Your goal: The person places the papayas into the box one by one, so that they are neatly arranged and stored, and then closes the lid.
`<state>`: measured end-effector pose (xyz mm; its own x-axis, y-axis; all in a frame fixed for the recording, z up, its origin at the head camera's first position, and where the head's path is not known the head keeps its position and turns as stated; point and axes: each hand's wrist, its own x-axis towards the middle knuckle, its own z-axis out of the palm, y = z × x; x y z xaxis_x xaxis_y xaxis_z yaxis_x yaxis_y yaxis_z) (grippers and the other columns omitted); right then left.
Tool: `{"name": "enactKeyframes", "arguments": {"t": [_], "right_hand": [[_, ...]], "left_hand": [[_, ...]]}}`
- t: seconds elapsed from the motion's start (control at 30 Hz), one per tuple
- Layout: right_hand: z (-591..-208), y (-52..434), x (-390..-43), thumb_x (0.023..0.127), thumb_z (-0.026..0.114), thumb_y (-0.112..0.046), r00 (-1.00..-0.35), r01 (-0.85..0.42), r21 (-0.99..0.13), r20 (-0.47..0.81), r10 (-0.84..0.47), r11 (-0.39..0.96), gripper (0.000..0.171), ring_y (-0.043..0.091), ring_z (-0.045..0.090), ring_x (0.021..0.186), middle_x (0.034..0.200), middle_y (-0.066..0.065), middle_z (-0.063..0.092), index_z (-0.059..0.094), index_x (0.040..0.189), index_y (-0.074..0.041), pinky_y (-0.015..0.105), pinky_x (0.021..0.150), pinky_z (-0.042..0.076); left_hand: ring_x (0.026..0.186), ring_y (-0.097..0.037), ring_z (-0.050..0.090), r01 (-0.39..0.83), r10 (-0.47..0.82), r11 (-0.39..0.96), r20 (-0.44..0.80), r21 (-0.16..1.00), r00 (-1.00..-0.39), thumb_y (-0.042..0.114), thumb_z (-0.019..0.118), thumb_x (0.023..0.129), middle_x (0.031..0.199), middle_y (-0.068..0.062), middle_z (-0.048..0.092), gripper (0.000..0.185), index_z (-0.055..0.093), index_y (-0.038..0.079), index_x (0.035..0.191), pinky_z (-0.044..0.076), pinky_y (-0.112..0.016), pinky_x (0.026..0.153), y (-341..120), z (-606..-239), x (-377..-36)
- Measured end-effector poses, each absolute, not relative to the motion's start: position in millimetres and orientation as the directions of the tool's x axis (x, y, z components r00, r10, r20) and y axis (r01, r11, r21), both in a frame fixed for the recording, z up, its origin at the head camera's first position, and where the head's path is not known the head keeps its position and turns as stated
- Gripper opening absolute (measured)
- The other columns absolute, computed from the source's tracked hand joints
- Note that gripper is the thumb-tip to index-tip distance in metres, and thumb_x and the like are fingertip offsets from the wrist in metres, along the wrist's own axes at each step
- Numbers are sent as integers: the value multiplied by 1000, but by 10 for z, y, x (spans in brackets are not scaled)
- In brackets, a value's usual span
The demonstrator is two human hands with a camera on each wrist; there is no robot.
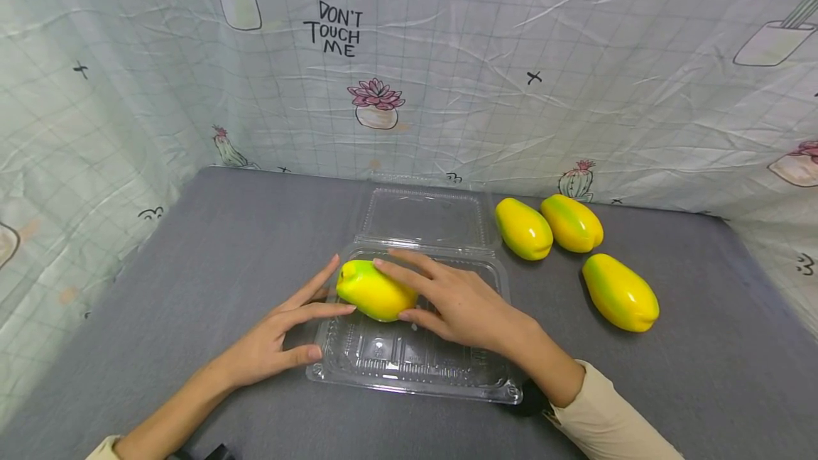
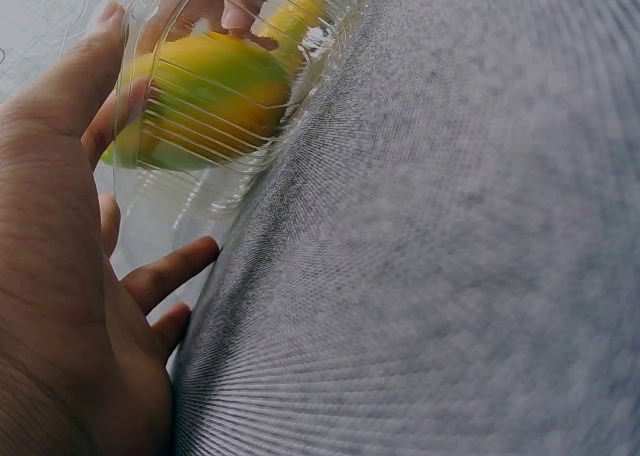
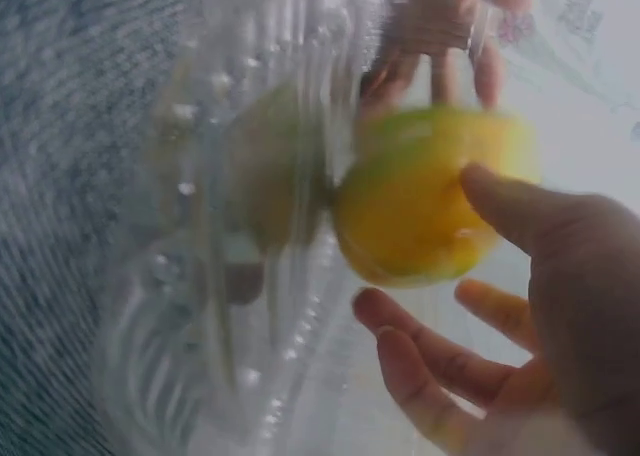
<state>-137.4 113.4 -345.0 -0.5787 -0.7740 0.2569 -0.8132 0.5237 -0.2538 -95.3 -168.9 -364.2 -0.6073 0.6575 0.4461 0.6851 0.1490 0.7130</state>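
Observation:
A clear plastic clamshell box (image 1: pixel 409 368) lies open on the grey table (image 1: pixel 192 254), its lid (image 1: pixel 424 215) folded back flat. A yellow-green mango (image 1: pixel 373 291) sits in the box's far left part. My right hand (image 1: pixel 456 304) holds it, fingers across its top and thumb against its near side. My left hand (image 1: pixel 281 336) lies beside the box with straight fingers; its index tip touches the mango's left end and its thumb meets the rim. In the left wrist view the mango (image 2: pixel 215 91) shows through the box wall (image 2: pixel 190 201). The right wrist view has the mango (image 3: pixel 420 201) blurred under my thumb.
Three more mangoes lie on the table right of the box: two by the backdrop (image 1: pixel 523 228) (image 1: pixel 571 222) and one nearer (image 1: pixel 620 292). A printed cloth backdrop (image 1: pixel 447 55) walls the table at the back and both sides.

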Motion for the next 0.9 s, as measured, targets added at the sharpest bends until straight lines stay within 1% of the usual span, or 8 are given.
{"name": "enactKeyframes", "arguments": {"t": [0.1, 0.23, 0.33, 0.43, 0.57, 0.67, 0.8, 0.9], "right_hand": [[-3409, 1158, -1367, 87, 53, -41, -593, -803, -249, 249, -766, 541, 67, 7, 53, 87, 144, -5, 21, 15, 142, -34, 22, 63, 47], [-3302, 1239, -1348, 87, 54, -40, -607, -793, -263, 255, -753, 550, 68, 5, 54, 70, 145, -7, 18, 15, 142, -34, 20, 58, 46], [-3211, 1337, -1322, 86, 56, -37, -605, -794, -273, 276, -747, 542, 68, 0, 47, 56, 145, -7, 17, 17, 142, -31, 18, 58, 44], [-3130, 1466, -1278, 85, 60, -34, -620, -783, -283, 298, -726, 553, 71, -4, 42, 51, 145, -9, 18, 18, 142, -29, 15, 55, 42], [-3064, 1661, -1210, 83, 63, -30, -658, -753, -288, 330, -677, 592, 73, -5, 46, 59, 143, -9, 22, 21, 142, -27, 13, 51, 39], [-3047, 1805, -1174, 81, 65, -27, -682, -730, -285, 354, -639, 621, 75, -2, 52, 74, 141, -7, 27, 22, 142, -23, 14, 53, 41], [-3063, 1985, -1132, 78, 69, -22, -713, -698, -297, 381, -589, 652, 78, 4, 55, 80, 123, -4, 46, 24, 142, -19, 20, 60, 46], [-3089, 2114, -1096, 76, 71, -18, -731, -676, -311, 400, -553, 668, 78, 5, 54, 75, 107, -5, 52, 27, 140, -17, 20, 61, 46]], "left_hand": [[128, -45, 12, 701, 656, 129, 470, 702, -591, 26, 55, 88, 143, -28, 8, 44, 49, 5, 126, 19, -32, 104, -1688, -3644, -959], [128, -45, 12, 701, 654, 133, 470, 700, -593, 27, 55, 88, 143, -28, 8, 45, 48, 4, 127, 19, -30, 105, -1691, -3644, -960], [128, -45, 11, 699, 653, 136, 467, 702, -596, 26, 56, 88, 143, -27, 8, 46, 48, 4, 127, 18, -30, 105, -1691, -3641, -959], [128, -44, 15, 701, 654, 128, 472, 701, -591, 26, 56, 87, 143, -27, 8, 47, 47, 3, 127, 19, -31, 105, -1692, -3638, -966], [128, -43, 17, 704, 657, 116, 478, 701, -584, 26, 57, 87, 143, -28, 7, 48, 47, 2, 127, 20, -31, 104, -1695, -3637, -977], [128, -45, 14, 706, 657, 115, 479, 698, -581, 26, 57, 87, 143, -28, 7, 49, 46, 2, 128, 19, -30, 105, -1696, -3637, -979], [128, -46, 10, 710, 657, 118, 482, 695, -580, 28, 56, 87, 143, -28, 8, 49, 46, 2, 128, 17, -30, 105, -1696, -3645, -979], [128, -46, 10, 711, 655, 119, 484, 693, -581, 28, 56, 88, 143, -28, 8, 49, 46, 2, 128, 18, -31, 105, -1696, -3649, -977]]}}
